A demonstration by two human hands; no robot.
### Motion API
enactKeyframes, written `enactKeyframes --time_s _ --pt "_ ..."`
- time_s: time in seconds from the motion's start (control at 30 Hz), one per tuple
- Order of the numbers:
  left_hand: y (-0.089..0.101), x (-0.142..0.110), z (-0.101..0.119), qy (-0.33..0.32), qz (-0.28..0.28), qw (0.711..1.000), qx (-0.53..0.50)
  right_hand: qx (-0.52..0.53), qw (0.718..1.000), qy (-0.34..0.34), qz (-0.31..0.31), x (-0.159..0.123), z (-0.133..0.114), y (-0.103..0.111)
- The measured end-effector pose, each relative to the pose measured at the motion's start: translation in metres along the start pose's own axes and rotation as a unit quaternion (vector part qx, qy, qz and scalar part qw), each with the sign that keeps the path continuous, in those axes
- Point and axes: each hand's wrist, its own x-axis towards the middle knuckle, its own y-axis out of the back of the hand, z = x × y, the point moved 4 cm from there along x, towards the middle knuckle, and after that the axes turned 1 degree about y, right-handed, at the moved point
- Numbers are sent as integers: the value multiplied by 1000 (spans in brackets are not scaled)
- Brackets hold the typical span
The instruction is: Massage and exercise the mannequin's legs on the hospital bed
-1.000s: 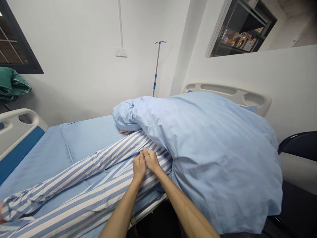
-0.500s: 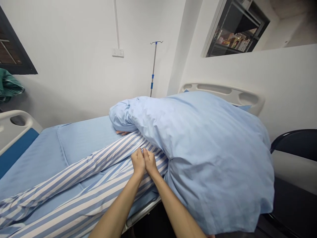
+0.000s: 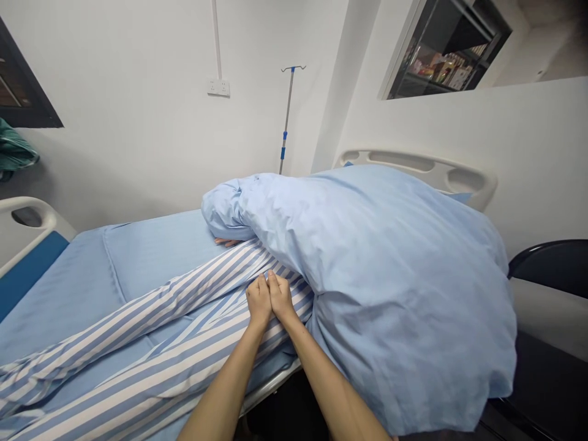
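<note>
A person in blue-and-white striped pajama trousers (image 3: 151, 380) lies on the bed, legs stretched toward the left. My left hand (image 3: 259, 300) and my right hand (image 3: 280, 296) are side by side over the near thigh, both closed, thumbs uppermost. They seem to grip the trouser cloth, which creases around them; the fingertips are hidden. Just right of my hands, a light blue quilt (image 3: 376, 263) covers the person's upper body and hangs over the bed's near edge. Fingers of the lying person's hand (image 3: 226, 242) peek out under the quilt.
Blue sheeting (image 3: 151, 239) covers the mattress. A pale headboard (image 3: 413, 160) stands at the right and a footboard (image 3: 34, 208) at the left. Behind the bed rises an IV pole (image 3: 288, 110). A black chair (image 3: 551, 266) is at the right.
My hands stay together at the same spot on the thigh. The view has shifted slightly; the quilt and the legs look unmoved.
</note>
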Motion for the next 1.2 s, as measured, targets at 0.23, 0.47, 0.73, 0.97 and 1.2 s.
enactKeyframes --time_s 0.23,0.47,0.73,0.97,1.2 --pt "-1 1 3 -3 -30 1000 -5 -153 981 81 -89 11 -29 6" --pt "-4 -2 3 -11 -24 1000 1 -96 992 60 -60 9 -4 12" --pt "-8 6 21 13 -26 997 -78 -58 997 44 -38 9 3 16" --pt "-23 14 45 9 -28 984 -174 -9 1000 8 -7 14 8 24" --pt "-26 3 15 -10 -59 997 -44 -16 1000 3 17 12 11 26"
